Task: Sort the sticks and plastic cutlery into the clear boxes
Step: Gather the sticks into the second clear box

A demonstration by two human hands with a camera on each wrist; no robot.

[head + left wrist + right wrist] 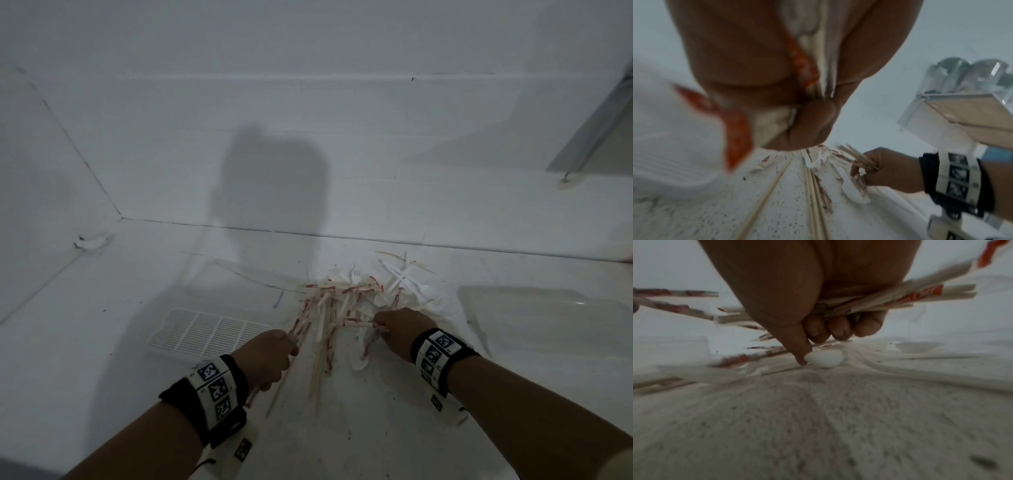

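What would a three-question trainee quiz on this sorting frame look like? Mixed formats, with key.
1. True or false: the left hand is empty.
2. What does the right hand grip? A) a white plastic fork B) paper-wrapped sticks C) a box lid
3. Fill in: the white slotted grille lies on the ___ side of the pile.

Key
1. False: it grips a bundle of sticks.
2. B
3. Left

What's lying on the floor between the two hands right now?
Head view: between the left hand and right hand lie loose bare sticks, red-printed wrapped sticks and a white plastic spoon.
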